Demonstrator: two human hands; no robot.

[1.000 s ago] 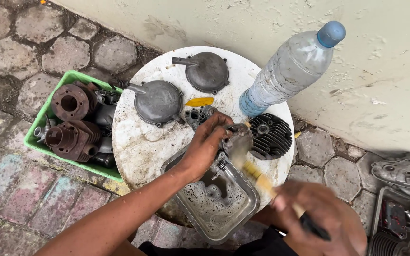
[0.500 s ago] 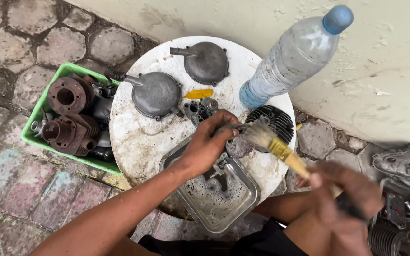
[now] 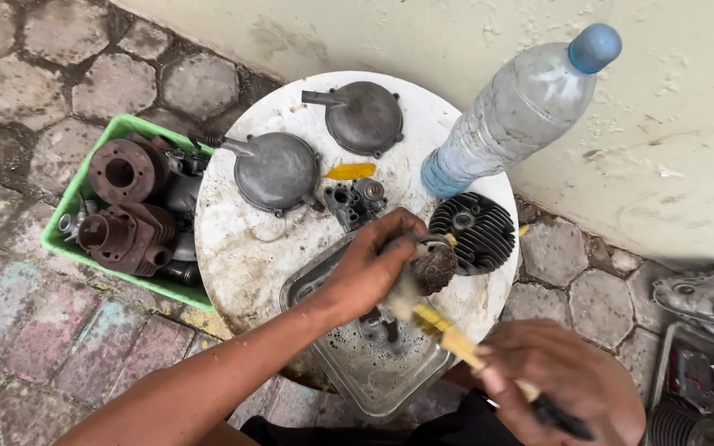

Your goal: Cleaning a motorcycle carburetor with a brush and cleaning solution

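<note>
Left hand (image 3: pixel 369 268) gripping grimy engine part (image 3: pixel 433 266) over soapy metal tray (image 3: pixel 373 381). Right hand (image 3: pixel 559 384) clenched on paintbrush (image 3: pixel 448 332), bristles probably touching part's underside. Best: short strokes, runoff into tray below.

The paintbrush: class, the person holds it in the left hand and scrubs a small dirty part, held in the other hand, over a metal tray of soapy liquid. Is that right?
Not quite. The head view shows the paintbrush in the right hand; the left hand holds the small dirty part. The rest stands: they are over the metal tray of soapy liquid.
</note>
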